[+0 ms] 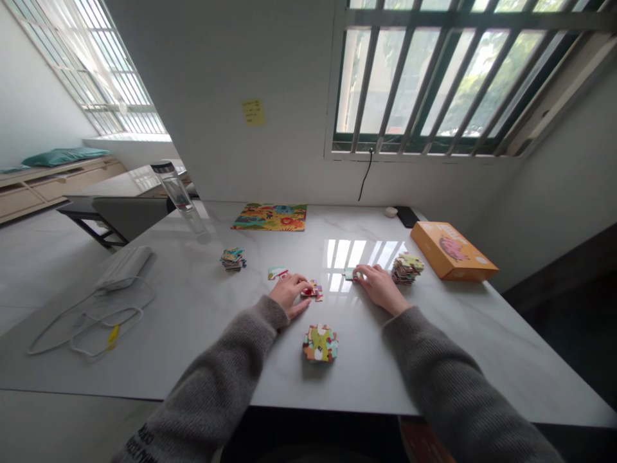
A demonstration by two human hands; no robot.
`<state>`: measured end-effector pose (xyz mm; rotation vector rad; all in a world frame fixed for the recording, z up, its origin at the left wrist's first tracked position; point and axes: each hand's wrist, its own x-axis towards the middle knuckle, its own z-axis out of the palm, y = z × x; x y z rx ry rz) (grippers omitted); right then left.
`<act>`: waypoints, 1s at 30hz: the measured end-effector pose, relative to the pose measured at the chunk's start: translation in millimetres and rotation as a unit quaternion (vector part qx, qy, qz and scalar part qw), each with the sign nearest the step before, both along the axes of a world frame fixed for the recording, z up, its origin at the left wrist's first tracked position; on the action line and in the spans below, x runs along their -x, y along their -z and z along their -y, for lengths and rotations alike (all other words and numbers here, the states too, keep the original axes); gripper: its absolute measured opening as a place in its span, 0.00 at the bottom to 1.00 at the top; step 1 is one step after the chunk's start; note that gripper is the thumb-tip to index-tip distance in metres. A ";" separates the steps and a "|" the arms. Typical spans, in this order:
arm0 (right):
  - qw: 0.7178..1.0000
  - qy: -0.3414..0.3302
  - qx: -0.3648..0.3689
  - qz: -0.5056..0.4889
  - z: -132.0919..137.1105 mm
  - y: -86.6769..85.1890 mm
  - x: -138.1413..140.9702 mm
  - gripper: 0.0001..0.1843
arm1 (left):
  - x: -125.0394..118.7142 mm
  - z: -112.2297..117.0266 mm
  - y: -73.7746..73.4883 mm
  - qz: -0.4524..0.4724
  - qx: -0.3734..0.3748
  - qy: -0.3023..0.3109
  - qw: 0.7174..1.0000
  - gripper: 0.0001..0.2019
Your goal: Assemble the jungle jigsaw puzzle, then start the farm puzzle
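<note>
My left hand (290, 294) rests on the white table with thumb and index finger curled around a small set of colourful jigsaw puzzle pieces (316, 290). Just behind it lies another puzzle piece (276, 272), partly covered by the fingers. To the right, the fingertips of my right hand (380, 286) grip the edge of a green-and-white puzzle piece (348, 274) flat on the table. Between my forearms, near the front edge, sits a stack of puzzle pieces (321, 343). A taller stack (407, 267) stands right beside my right hand, and a smaller one (232, 258) at the left.
An illustrated animal picture board (270, 217) lies at the back. An orange box (453, 251), a black phone (407, 217) and a small white object (390, 211) are at the right. A clear bottle (174, 186) and a white device with cable (124, 267) occupy the left.
</note>
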<state>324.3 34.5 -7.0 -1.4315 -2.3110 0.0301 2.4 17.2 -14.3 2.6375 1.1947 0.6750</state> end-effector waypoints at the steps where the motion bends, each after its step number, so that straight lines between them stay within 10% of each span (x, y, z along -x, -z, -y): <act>1: 1.000 0.003 0.001 0.001 -0.2 0.6 -0.1 0.12 | 0.1 -0.1 -0.1 0.001 0.004 0.004 1.000 0.13; 9: 0.999 0.005 -0.046 -0.028 7.9 -7.9 11.3 0.17 | 1.8 -2.1 -0.8 0.003 0.013 0.012 1.000 0.12; 18: 0.974 -0.179 0.020 -0.135 43.5 -10.0 84.7 0.14 | 2.1 0.4 -7.0 0.024 0.019 0.018 0.999 0.14; 26: 0.981 -0.159 0.017 -0.112 37.8 3.3 80.9 0.16 | 33.2 -6.1 -17.1 -0.127 0.016 -0.265 0.956 0.18; 30: 0.980 -0.166 0.015 -0.105 35.2 2.6 81.7 0.16 | 41.2 -11.1 -13.5 -0.134 0.025 -0.259 0.956 0.17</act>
